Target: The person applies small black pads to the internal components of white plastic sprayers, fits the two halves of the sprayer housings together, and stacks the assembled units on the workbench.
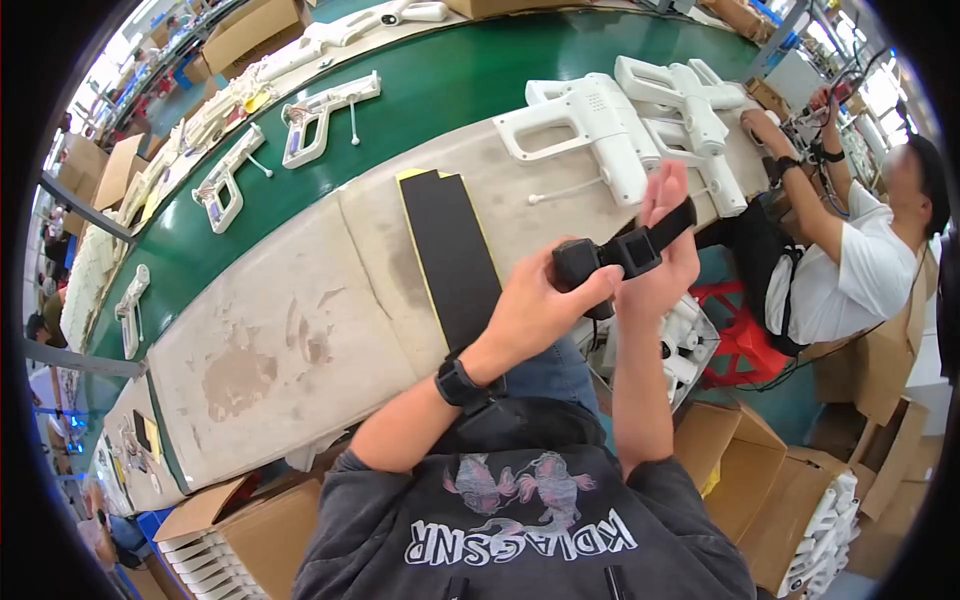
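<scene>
My left hand [540,305] is closed around a small black box-shaped device [576,262], with the thumb pressed along its lower side. The device joins a black square mount on a dark strap [672,226] that runs across my right hand. My right hand [672,270] is raised palm inward, fingers stretched out and holding nothing. A black band [458,382] with a small unit circles my left wrist. Just beyond my right fingertips lies a white gun-shaped plastic housing [612,125].
A black sheet with a yellow edge [445,240] lies on the stained beige table cover [300,290]. Further white housings [690,110] sit at the right, near a seated co-worker [880,240]. Half-shells rest on the green belt [420,110]. Cardboard boxes [745,460] flank me.
</scene>
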`<state>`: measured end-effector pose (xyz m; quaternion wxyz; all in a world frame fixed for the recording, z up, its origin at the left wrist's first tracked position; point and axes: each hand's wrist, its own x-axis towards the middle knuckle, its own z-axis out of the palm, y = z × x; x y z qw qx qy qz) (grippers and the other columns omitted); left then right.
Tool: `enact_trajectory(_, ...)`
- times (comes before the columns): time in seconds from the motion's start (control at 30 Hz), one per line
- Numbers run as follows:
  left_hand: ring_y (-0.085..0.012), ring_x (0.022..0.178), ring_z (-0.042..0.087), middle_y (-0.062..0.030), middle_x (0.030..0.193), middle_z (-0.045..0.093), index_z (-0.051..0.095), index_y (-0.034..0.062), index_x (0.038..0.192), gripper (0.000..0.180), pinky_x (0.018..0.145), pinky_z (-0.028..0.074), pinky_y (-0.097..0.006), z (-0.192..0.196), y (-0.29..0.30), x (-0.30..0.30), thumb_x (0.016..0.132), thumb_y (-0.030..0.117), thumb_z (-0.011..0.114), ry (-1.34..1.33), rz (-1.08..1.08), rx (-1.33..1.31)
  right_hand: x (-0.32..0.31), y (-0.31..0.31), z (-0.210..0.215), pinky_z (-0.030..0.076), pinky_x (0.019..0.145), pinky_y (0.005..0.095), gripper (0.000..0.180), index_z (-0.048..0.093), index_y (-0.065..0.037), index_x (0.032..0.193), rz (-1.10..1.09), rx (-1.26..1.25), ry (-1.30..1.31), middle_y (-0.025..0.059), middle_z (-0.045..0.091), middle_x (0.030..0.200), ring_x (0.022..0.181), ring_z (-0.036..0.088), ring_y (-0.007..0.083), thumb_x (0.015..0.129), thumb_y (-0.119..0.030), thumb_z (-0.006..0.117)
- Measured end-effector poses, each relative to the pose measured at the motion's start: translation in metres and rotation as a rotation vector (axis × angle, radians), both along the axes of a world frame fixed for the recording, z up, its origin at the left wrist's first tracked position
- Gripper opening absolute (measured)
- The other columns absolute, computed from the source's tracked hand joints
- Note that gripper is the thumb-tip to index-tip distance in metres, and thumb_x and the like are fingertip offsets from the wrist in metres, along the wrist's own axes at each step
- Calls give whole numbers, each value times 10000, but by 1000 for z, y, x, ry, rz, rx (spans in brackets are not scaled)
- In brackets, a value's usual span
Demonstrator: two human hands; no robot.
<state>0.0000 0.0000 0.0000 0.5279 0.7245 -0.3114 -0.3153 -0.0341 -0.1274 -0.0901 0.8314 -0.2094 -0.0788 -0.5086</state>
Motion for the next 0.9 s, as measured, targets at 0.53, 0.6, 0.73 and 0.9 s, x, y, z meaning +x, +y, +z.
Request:
enact_trajectory(0.53, -101, 720, 646, -41, 797, 671, 626, -34, 993, 370, 654, 513, -265, -11, 5, 40, 911, 318, 709, -201, -128, 193, 134, -98, 12, 482, 878, 469, 577, 275, -87, 1468, -274, 477, 270, 135, 513, 1156, 1040, 525, 303, 992, -185, 585)
enact_trajectory(0.6, -99, 683, 629, -47, 776, 665, 629, -26, 958, 376, 625, 505, -281, -13, -5, 48, 902, 339, 703, -141, -77, 83, 136, -101, 35, 498, 832, 406, 464, 358, -57, 1408, -265, 576, 150, 117, 554, 1054, 935, 550, 238, 1001, -152, 558)
enact_trajectory(0.73, -105, 674, 649, -54, 804, 676, 625, -28, 967, 325, 622, 519, -270, 8, -9, 57, 934, 292, 672, -85, -190, 66, 119, -73, 88, 499, 811, 337, 189, 500, -29, 1190, 25, 240, 69, 77, 607, 916, 872, 567, 200, 1004, -64, 492)
enact_trajectory(0.9, -115, 713, 661, -55, 828, 685, 630, -18, 998, 303, 681, 536, -279, -18, -28, 50, 930, 272, 683, -518, -229, 233, 123, -91, 59, 474, 788, 309, 107, 641, -29, 1019, -1227, -565, 545, 57, 666, 959, 898, 608, 177, 966, -52, 551)
